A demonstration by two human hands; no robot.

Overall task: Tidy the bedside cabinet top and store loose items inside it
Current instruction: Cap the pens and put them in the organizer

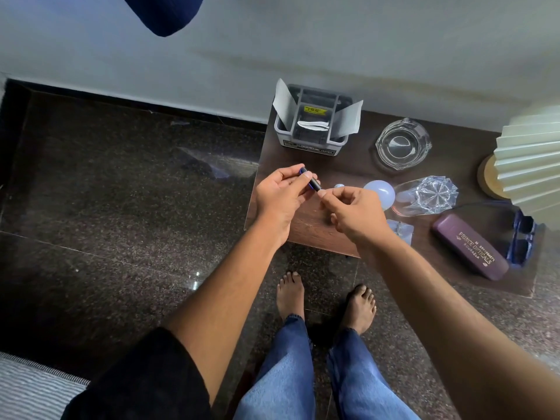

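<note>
Centre frame, over cabinet top (318, 237), left end: I log left hand (281, 192) curled round dark tube (312, 184) | right hand (354, 210) pinching tube's lower end | upper centre: grey box (280, 133) | right: ashtray (404, 144), bulb (380, 192), glass (427, 195), case (469, 247), spectacles (522, 237), lamp (533, 153).

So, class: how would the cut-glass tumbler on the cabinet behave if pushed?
The cut-glass tumbler lies on its side, so it would probably roll, though its facets may check that. Thick glass suggests it is heavy for its size, and breakable.
</note>
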